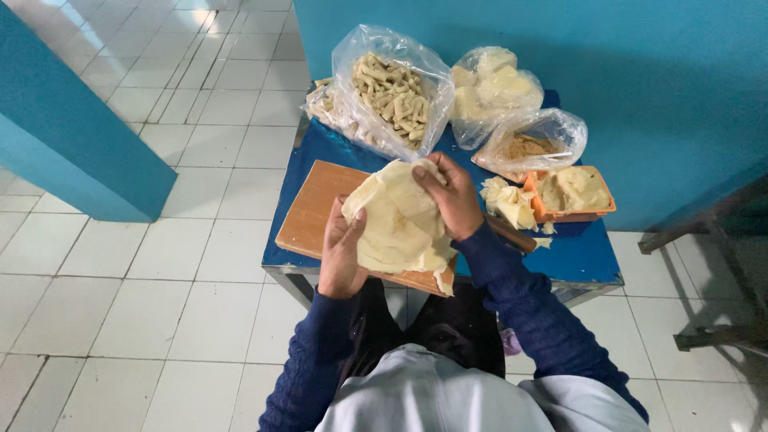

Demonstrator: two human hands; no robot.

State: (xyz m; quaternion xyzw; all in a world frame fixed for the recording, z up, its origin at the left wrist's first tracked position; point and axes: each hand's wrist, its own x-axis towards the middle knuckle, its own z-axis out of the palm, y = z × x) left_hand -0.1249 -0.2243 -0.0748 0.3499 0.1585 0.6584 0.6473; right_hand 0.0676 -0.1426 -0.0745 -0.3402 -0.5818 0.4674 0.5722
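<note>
Clearly the biggest thing under the fingers is the small table (588, 260), its top covered in smooth blue sheet, standing on pale floor tiles (120, 304) against a teal wall (560, 72). On it, directly beneath both hands, lies a flat rectangular wooden board (312, 212), light brown and matte.

Above the board the person holds a stack of pale, cream-coloured thin sheets (400, 220), soft, floppy and slightly wrinkled, roughly round in outline. The left hand (342, 258) grips the stack's near-left edge, thumb on top and fingers curled beneath. The right hand (450, 196) pinches the far upper edge, fingertips pressed into the top sheet as if lifting it.

Beyond the fingers stand three crinkled clear plastic bags: one of short beige sticks (392, 96), one of pale lumps (492, 88), one of brown crumbly stuff (530, 146). To the right of the right hand sits an orange rectangular tub (604, 210) of more creamy pieces, with loose scraps (508, 204) just beside it.

My judgement: the sheets look limp and possibly clingy, so a hard pinch could tear the top one or drag two together. A corner already hangs off the board's near edge (442, 280); a loose grip could let the stack slide to the floor.
</note>
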